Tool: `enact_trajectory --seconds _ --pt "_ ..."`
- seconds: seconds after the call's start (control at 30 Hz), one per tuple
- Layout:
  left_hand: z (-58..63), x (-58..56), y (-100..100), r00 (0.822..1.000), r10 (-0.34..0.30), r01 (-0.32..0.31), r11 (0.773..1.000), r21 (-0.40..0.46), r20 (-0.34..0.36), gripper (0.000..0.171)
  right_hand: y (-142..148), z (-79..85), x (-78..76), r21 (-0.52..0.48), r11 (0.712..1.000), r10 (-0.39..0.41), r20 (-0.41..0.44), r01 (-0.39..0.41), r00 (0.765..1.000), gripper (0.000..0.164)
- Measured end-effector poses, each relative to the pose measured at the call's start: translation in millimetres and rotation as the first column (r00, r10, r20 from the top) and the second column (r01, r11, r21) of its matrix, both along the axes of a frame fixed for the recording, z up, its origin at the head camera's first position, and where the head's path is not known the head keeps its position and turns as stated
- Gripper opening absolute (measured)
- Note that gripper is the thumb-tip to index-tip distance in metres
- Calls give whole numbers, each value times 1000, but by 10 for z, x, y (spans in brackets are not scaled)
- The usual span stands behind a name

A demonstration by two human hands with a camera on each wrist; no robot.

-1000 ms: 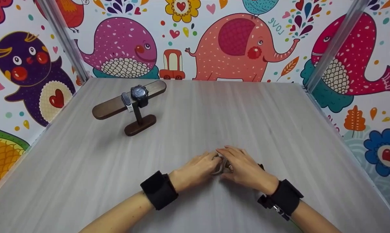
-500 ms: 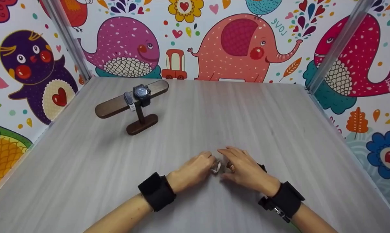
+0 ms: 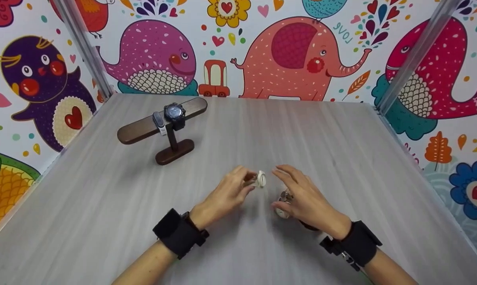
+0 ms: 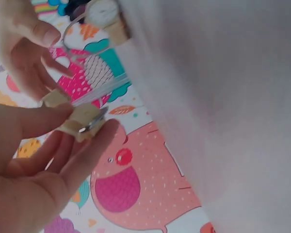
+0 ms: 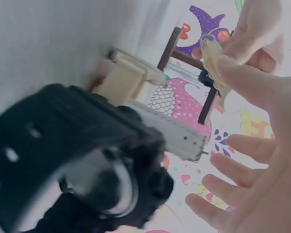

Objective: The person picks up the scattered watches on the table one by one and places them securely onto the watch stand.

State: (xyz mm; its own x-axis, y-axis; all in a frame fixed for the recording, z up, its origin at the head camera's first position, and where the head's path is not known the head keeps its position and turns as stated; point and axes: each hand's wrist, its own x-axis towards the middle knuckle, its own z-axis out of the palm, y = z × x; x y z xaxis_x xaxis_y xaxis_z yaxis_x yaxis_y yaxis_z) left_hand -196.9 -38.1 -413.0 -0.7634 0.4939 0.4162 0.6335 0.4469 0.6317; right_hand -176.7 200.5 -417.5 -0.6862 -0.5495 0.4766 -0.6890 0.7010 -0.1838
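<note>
My left hand (image 3: 220,194) pinches a small cream-strapped item, which looks like a watch (image 3: 261,179), above the table. In the left wrist view thumb and fingers hold its cream band, and a thin silvery edge (image 4: 93,120) faces outward. My right hand (image 3: 317,204) hovers with fingers spread and relaxed. Below its thumb stands a white-faced watch (image 3: 282,212) with a tan strap. The right wrist view has a black watch (image 5: 111,189) large in front, a tan strap (image 5: 123,80) and a pale strap (image 5: 177,131) behind it; the right palm hides them partly from above.
A brown wooden T-shaped watch stand (image 3: 133,133) stands at the back left of the grey table (image 3: 262,130). It bears a dark round watch (image 3: 174,112) and a slim band with a light strap (image 3: 159,122). Walls with cartoon animals (image 3: 286,59) enclose the far sides.
My left hand has lifted the cream-strapped item and moved it forward, away from the watches near the right hand. My right hand has risen slightly, uncovering the white-faced watch.
</note>
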Motion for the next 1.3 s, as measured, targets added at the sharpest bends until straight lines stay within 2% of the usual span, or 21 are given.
enact_trajectory --seconds 0.13,0.2,0.37,0.57,0.67,0.8,0.9,1.07,1.17,1.3 --pt "97 12 -51 999 -4 -1 991 133 40 23 -35 94 -2 -65 997 40 -92 -46 995 85" --pt "146 25 -67 998 -14 4 983 185 54 26 -58 156 1 -123 990 62 -112 -75 992 86" --pt "238 61 -68 999 -22 9 964 265 44 32 -119 322 3 -258 954 121 -140 -154 983 88" --pt "294 107 -42 999 -41 27 945 326 34 36 -145 438 -2 -318 922 173 -171 -220 970 82" --pt "309 131 -41 998 -67 60 928 367 6 38 -148 475 -11 -338 905 212 -173 -260 962 77" --pt "314 149 -41 990 -127 139 897 420 -58 38 -168 533 -24 -366 862 289 -213 -350 933 69" --pt "322 163 -34 981 -171 194 875 443 -92 38 -187 585 -18 -387 827 336 -241 -408 910 64" --pt "363 203 -15 971 -209 238 860 451 -113 38 -211 676 11 -407 798 371 -249 -444 895 56" --pt "379 221 -2 970 -204 242 861 447 -134 40 -220 703 26 -408 797 371 -252 -446 894 51" --pt "406 241 13 964 -159 238 878 415 -216 51 -229 713 26 -404 801 354 -275 -441 894 48"
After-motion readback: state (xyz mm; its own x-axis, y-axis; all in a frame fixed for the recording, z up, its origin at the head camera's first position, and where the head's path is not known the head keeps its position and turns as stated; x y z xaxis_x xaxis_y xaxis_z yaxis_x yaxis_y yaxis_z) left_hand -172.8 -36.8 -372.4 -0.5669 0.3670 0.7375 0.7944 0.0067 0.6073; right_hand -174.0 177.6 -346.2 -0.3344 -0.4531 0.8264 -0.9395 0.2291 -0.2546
